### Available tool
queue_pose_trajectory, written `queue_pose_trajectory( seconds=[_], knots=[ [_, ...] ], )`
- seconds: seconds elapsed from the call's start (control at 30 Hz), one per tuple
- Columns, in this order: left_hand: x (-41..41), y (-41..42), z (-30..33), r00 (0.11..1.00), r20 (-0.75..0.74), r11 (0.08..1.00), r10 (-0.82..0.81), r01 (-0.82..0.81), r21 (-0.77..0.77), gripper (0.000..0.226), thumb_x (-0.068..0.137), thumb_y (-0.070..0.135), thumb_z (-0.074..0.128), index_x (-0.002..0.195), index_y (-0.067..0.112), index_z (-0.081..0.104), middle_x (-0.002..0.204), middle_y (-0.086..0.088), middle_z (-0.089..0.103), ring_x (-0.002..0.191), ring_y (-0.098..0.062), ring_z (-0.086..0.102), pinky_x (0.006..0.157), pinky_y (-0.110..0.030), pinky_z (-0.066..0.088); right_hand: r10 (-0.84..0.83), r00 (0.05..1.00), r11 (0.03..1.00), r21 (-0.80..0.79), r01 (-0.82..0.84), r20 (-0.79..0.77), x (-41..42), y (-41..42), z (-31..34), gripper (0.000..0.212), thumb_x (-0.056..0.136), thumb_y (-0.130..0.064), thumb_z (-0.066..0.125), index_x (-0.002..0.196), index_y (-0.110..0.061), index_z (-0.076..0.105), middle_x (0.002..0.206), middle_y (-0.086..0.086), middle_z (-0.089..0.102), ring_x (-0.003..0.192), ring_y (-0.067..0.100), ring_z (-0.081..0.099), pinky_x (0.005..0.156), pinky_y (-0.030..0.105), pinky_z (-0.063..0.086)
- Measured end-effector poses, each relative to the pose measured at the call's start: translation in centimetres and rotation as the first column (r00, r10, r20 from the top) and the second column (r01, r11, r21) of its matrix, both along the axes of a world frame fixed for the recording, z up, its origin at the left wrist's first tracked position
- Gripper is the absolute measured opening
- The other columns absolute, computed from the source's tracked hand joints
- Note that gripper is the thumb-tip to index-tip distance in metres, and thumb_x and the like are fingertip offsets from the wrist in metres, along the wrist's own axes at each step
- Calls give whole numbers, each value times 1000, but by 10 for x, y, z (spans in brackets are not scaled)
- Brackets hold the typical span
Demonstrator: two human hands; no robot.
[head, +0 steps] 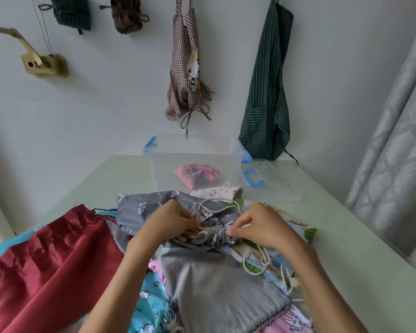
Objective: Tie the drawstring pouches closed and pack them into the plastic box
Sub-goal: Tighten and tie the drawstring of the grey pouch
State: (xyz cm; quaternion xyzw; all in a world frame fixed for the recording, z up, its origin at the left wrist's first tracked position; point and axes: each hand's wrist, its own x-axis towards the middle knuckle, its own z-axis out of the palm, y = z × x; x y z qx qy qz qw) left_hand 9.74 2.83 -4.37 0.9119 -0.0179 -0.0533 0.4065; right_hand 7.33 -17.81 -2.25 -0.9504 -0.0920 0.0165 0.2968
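Two hands: you are working at the gathered mouth of the grey pouch (216, 280) on the bench (360, 260).
Left hand (171, 221): fingers are pinching the cord (222, 209).
Right hand (262, 224): fingers are pinching cord at the gather.
Plastic box (195, 162): sitting beyond, holding a pink pouch (196, 175).

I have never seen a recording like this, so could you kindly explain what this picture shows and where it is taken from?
There is no machine here: a camera worn on a person's head looks down at their own two hands. The left hand and the right hand pinch the white cord at the gathered mouth of a grey pouch. It lies on a pile of other pouches, with a red pouch to the left, on a pale green table. Behind stands an open clear plastic box with one pink pouch inside, its lid beside it.
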Motion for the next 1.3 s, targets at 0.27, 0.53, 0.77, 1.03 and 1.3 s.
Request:
queue_pose_trajectory(
  seconds=[0.27, 0.53, 0.77, 1.03, 1.3],
  knots=[
    [-12, -16, 19, 940, 336, 972, -57, 130, -198, 30, 88, 32, 63, 78, 5, 72, 59, -6, 55, 53, -11, 38, 55, -24, 34, 15, 992, 998, 61, -23, 129, -5, 5, 3, 7, 75, -39, 74, 75, -33, 75, 93, -13, 73, 88, 2, 64, 80, 31, 53],
    [-17, -26, 24, 989, 45, 626, -140, 123, -770, 24, 95, 14, 50, 105, 3, 68, 92, -5, 74, 79, -7, 70, 65, -14, 53, 23, 993, 996, 87, -33, 113, -2, 7, 1, 9, 73, -40, 76, 75, -32, 76, 84, -10, 73, 85, 8, 65, 80, 35, 53],
    [-15, -17, 28, 988, -39, 823, -149, 102, -559, 19, 89, 16, 59, 94, 10, 76, 82, -9, 72, 70, -13, 60, 68, -18, 48, 190, 969, 974, 153, -166, -160, -15, -22, 37, 31, 85, -45, 61, 70, -20, 73, 40, -12, 46, 37, -2, 40, 53, 9, 33],
    [-28, -42, 31, 917, -11, 908, -398, 393, -143, 15, 86, 12, 63, 88, 9, 77, 65, 12, 64, 58, 5, 51, 62, -8, 39, 80, 983, 904, 427, -2, -164, -13, -25, 43, 46, 82, -54, 57, 50, -22, 51, 52, -6, 48, 50, 0, 51, 94, 27, 37],
    [-41, -52, 32, 775, -109, 780, -622, 626, 4, 32, 93, 36, 55, 76, 13, 70, 55, 5, 53, 55, -8, 41, 56, -18, 37, 35, 999, 847, 530, -44, 27, -11, -6, 39, 35, 89, -48, 52, 75, -21, 69, 80, -8, 63, 73, -3, 57, 73, 13, 38]
  ],
)
